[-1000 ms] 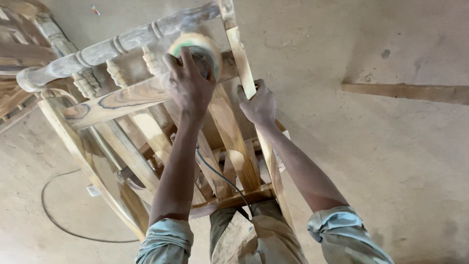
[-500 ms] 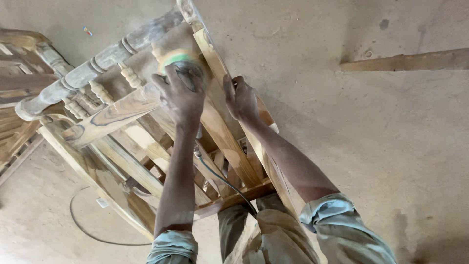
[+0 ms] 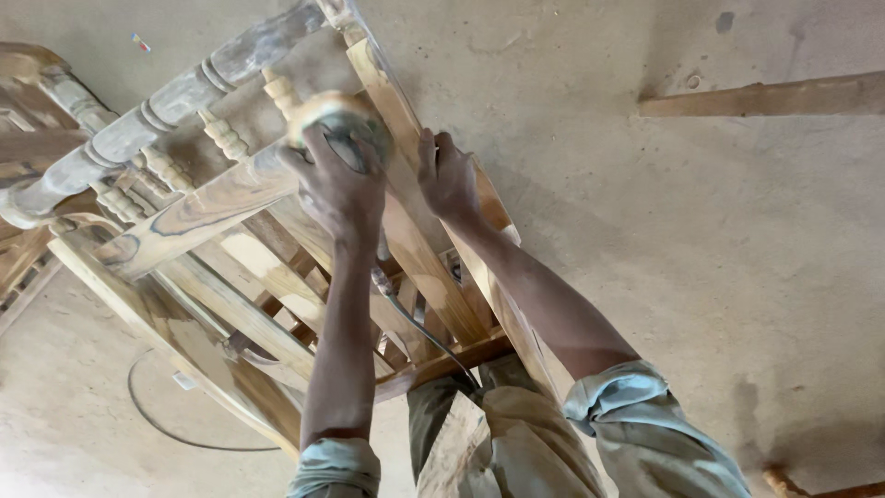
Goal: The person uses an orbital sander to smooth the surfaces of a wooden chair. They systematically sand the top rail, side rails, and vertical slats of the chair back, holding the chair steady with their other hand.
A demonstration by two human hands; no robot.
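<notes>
Since the earlier views the left hand, clamped over the round yellow-padded electric sander, has carried it along the pale unfinished wooden chair frame to the upper rail beside the turned spindles. The right hand is closed on the adjacent side rail, steadying it. Bare concrete floor lies open to the right; the black power cord trails through the slats.

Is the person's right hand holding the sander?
No, the right hand grips a rail of the wooden chair frame, while the left hand holds the sander.
</notes>
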